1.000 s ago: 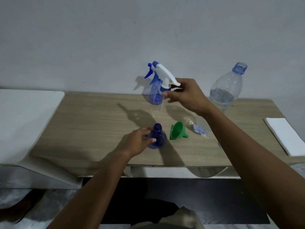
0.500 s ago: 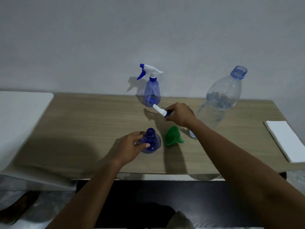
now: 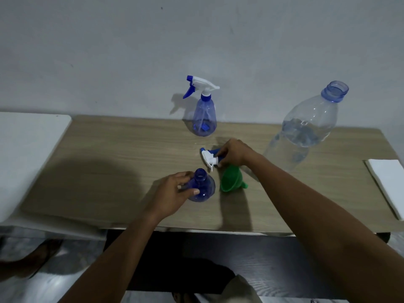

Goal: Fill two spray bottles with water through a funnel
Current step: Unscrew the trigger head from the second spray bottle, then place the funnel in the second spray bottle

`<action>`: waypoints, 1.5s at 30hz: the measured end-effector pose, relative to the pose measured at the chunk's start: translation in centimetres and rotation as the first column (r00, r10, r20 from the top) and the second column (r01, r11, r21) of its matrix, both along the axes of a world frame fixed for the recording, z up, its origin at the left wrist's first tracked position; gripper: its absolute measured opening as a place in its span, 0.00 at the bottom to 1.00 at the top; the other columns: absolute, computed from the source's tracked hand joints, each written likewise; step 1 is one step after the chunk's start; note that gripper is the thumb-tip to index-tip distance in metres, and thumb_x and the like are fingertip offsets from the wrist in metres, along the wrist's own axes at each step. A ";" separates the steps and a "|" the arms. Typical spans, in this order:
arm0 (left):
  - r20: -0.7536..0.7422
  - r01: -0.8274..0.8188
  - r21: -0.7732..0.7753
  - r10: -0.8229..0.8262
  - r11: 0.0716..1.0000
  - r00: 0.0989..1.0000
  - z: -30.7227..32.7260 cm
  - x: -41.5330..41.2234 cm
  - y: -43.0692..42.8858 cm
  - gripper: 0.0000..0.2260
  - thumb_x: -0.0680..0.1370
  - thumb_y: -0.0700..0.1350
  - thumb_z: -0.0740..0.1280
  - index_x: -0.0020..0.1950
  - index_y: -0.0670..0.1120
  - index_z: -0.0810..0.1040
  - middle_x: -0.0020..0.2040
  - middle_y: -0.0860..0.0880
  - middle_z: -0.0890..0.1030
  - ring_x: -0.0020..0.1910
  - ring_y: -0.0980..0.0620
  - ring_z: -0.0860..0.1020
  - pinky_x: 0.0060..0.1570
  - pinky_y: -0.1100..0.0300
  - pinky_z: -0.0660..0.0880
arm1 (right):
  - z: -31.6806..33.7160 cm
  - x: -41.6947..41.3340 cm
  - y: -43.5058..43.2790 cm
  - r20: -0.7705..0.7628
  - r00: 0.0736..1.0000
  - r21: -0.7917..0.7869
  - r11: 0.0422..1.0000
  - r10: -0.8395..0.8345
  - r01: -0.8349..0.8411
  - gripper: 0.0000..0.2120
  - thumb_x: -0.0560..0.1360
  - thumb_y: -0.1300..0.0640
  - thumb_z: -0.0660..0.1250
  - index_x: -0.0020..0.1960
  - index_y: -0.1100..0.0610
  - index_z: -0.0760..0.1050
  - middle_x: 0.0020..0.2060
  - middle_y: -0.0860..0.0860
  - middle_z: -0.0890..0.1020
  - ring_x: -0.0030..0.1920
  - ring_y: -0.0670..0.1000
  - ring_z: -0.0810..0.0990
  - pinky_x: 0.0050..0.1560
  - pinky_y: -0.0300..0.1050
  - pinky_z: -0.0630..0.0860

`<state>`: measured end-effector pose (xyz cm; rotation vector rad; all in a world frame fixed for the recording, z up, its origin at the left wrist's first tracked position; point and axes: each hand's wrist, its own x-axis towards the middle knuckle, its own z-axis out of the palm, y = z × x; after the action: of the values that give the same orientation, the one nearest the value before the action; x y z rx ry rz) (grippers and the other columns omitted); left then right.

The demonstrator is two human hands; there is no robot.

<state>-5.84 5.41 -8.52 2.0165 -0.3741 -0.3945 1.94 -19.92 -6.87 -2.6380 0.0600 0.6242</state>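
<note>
Fingers [image 3: 184, 175] of the left hand [image 3: 172, 193] curl round the uncapped bottle [image 3: 202, 190] near the front edge of the wooden table [image 3: 109, 160]. The right hand [image 3: 234, 153] pinches the spray head [image 3: 208, 157] low, just behind the green funnel [image 3: 230, 179]; whether it touches the wood, I cannot tell. Against the grey wall [image 3: 109, 51] stand the capped sprayer [image 3: 204, 119] and the water bottle [image 3: 306, 132]. A white cloth [image 3: 387, 184] is cut off at the right. A second ago the spray head was held high, by the capped sprayer.

Occlusions and cropping noted.
The right hand [image 3: 234, 153] covers the collar end of the sprayer head [image 3: 207, 156]; the left hand [image 3: 172, 193] hides the left flank of the open spray bottle [image 3: 205, 189]; the white pad [image 3: 387, 178] is cut by the right edge.
</note>
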 end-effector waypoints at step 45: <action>0.025 0.021 0.143 -0.024 0.989 0.999 0.4 -2.0 -4.0 0.05 0.73 0.44 0.75 0.47 0.46 0.84 0.47 0.46 0.86 0.46 0.48 0.83 0.46 0.59 0.75 | 5.3 -15.2 2.5 0.008 0.809 0.959 0.233 -0.588 0.160 0.19 0.70 0.63 0.76 0.60 0.54 0.80 0.53 0.51 0.86 0.55 0.50 0.84 0.54 0.44 0.79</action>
<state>-7.84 1.41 -8.09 2.1608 -0.3947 -0.4194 -13.29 -17.43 -1.53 -1.3924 0.1778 -0.1031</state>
